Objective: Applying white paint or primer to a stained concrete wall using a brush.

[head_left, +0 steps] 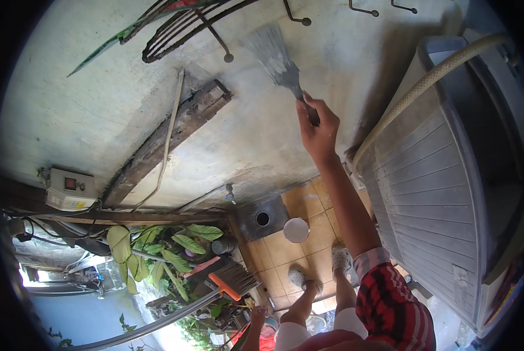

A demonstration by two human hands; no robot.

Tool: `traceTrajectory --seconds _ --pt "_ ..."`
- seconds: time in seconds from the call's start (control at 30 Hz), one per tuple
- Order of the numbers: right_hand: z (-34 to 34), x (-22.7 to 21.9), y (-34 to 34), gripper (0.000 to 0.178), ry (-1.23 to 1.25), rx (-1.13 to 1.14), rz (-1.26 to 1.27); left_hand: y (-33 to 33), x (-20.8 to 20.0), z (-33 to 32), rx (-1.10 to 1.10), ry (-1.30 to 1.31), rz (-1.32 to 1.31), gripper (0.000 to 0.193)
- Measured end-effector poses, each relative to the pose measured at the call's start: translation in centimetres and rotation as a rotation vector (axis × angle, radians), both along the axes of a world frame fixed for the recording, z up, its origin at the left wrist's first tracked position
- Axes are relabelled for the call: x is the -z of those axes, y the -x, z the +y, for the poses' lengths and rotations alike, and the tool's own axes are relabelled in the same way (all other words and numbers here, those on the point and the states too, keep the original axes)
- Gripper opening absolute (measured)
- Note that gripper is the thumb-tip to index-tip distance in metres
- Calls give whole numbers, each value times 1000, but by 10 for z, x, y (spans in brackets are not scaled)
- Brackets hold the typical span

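My right hand (319, 130) is closed round the dark handle of a grey hand brush (280, 65). The arm reaches up, and the brush's splayed, worn bristles lie at the stained, pale wall (262, 123), beside a black metal rack (197, 26) fixed there. Low down at my side hangs my left hand (258, 316), close to the potted plants and a broom with an orange head (224, 286). Its fingers are too small and unclear to show whether they hold anything.
A large grey ribbed plastic container (425, 193) with a hose (425, 85) over it stands at the right. A wooden beam (168, 143) and a tap (231, 194) are on the wall. A round white-rimmed container (296, 230) sits on the tiled floor (273, 251) near a drain hole (263, 219).
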State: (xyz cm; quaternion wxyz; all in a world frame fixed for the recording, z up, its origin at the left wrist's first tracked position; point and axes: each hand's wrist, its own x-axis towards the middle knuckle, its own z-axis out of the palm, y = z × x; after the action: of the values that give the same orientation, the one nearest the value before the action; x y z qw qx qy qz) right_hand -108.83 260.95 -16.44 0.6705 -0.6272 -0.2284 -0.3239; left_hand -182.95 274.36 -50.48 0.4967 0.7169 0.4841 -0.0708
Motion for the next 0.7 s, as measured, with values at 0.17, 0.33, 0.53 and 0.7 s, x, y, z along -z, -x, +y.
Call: traceTrajectory --seconds 0.17,0.33,0.53,0.7 --pt "-36 35 40 16 26 68 32 -12 -25 -17 112 -31 61 22" --pt "-15 -31 5 19 -53 17 -92 -24 -80 -16 33 34 81 19" --pt "5 -30 -29 16 -43 81 -172 -39 -127 -12 -67 82 146 21" --pt "-31 53 12 14 53 51 171 -59 -148 -22 -147 144 194 23"
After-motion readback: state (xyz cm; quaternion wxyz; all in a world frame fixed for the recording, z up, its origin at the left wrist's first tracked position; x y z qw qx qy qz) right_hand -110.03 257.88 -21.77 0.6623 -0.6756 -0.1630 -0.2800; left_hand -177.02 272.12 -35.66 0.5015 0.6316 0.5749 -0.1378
